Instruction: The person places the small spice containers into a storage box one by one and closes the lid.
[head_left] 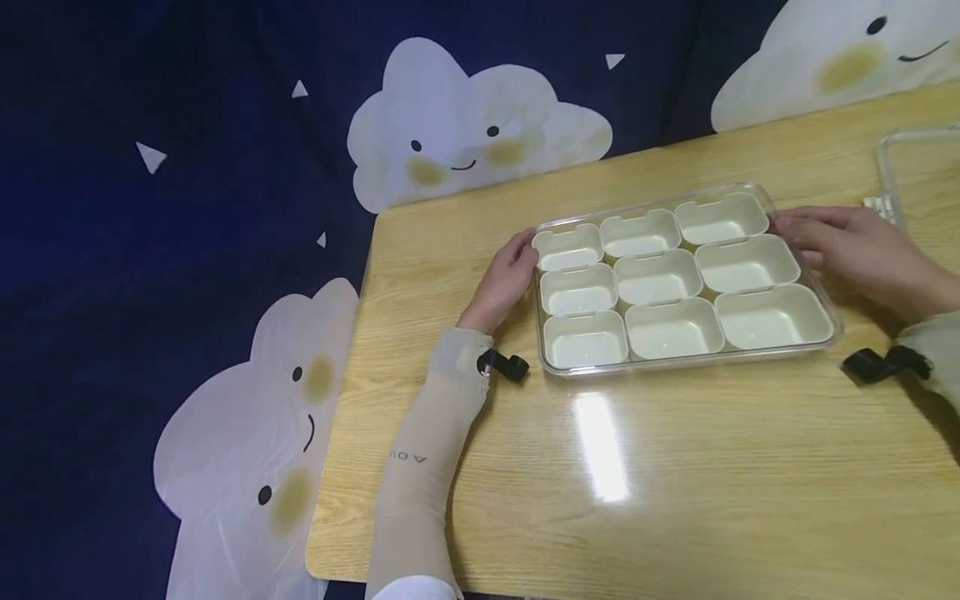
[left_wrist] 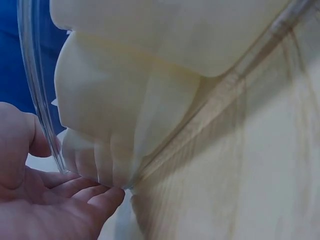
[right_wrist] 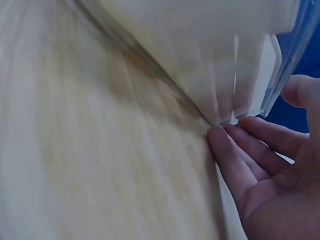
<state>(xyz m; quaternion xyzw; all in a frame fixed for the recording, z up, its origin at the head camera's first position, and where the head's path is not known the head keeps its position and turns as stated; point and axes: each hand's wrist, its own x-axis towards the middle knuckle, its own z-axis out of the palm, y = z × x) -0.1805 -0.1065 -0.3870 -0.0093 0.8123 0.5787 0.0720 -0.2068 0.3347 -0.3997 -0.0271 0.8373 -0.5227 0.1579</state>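
Observation:
A clear plastic storage box (head_left: 697,357) holds several cream-coloured small bins (head_left: 675,327) in rows, with nothing inside those that show. At its left end my left hand (head_left: 504,279) grips the side. The left wrist view shows the left thumb (left_wrist: 40,137) by the rim and the fingers against the lower wall. My right hand (head_left: 862,250) holds the opposite end. In the right wrist view, the right fingertips (right_wrist: 219,137) touch the box's lower edge while the thumb is up near the rim. Whether the box is fully off the table cannot be told.
A wooden table (head_left: 525,492) lies underneath, its left edge beside the left forearm. At the far right is a clear frame-like plastic piece (head_left: 888,171), partly cut off, with a small whitish item (head_left: 877,204) by it. Dark cloth with clouds (head_left: 472,125) hangs behind.

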